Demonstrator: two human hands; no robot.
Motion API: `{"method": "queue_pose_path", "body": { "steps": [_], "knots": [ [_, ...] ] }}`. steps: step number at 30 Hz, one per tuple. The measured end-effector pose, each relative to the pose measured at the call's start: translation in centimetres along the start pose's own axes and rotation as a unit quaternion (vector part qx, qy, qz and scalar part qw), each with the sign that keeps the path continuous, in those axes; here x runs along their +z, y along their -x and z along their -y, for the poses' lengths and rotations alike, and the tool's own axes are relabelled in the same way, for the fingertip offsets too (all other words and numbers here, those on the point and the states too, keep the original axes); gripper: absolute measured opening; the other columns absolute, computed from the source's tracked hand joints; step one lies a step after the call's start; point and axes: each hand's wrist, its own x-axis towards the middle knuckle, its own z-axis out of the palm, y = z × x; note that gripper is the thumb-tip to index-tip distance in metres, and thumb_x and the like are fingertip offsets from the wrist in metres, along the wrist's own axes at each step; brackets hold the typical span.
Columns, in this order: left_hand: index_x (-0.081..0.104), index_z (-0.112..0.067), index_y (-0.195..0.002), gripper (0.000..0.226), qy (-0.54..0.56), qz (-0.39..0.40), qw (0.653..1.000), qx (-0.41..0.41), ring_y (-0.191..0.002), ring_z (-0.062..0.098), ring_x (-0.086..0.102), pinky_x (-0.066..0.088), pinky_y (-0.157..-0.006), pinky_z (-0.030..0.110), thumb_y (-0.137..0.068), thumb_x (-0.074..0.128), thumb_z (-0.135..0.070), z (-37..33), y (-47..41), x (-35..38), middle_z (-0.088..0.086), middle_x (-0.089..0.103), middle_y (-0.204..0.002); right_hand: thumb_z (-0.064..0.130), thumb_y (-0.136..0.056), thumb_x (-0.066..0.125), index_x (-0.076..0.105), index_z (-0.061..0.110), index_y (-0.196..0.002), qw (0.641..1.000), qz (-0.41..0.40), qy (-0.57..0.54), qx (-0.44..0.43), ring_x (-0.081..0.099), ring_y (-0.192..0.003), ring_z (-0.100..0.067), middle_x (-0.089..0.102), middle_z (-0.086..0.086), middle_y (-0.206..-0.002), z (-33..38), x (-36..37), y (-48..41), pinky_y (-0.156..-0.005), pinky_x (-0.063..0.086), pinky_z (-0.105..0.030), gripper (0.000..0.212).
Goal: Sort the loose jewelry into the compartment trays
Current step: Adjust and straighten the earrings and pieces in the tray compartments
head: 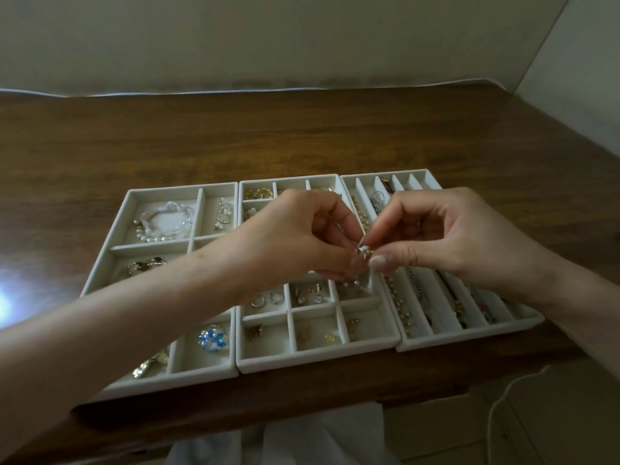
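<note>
Three white compartment trays stand side by side on the wooden table: a left tray (100, 263), a middle tray (318, 359) and a right tray (469, 337) with long slots. Above the middle tray, my left hand (295, 236) and my right hand (453, 229) meet fingertip to fingertip. Both pinch one small silvery piece of jewelry (363, 251); its shape is too small to tell. The trays hold a pearl bracelet (164, 221), a blue flower brooch (212, 337), small hoop earrings (266, 299) and several chains (399, 300).
The wooden table (302, 135) stretches back to a pale wall. Its front edge runs just below the trays. A white cable (503, 397) hangs at the lower right. White cloth (318, 434) shows under the table edge.
</note>
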Motion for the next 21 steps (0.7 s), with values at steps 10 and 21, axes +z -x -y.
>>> {"method": "queue_pose_path", "body": {
  "steps": [10,21],
  "knots": [
    [0.058,0.001,-0.092,0.026,0.050,0.035,0.998,-0.033,-0.065,0.016,0.069,0.057,-0.061,0.022,-0.069,0.069,0.005,-0.35,0.15,-0.33,0.011,0.071,-0.073,-0.002,-0.070,0.071,0.071,0.011,-0.079,0.999,-0.008,0.024,-0.042,0.069,-0.083,-0.011,0.071,0.000,-0.086,0.08,-0.01,-0.24,-0.073,0.053,-0.017,0.016],
    [0.059,-0.001,-0.087,0.025,0.038,0.024,0.999,-0.020,-0.065,0.018,0.069,0.057,-0.061,0.024,-0.068,0.069,0.011,-0.13,0.35,-0.05,0.011,0.070,-0.072,-0.004,-0.070,0.071,0.068,0.013,-0.085,0.999,0.022,0.001,0.024,0.069,-0.082,-0.011,0.071,-0.001,-0.087,0.63,-0.21,-0.27,-0.072,0.055,-0.019,0.023]
  ]
}}
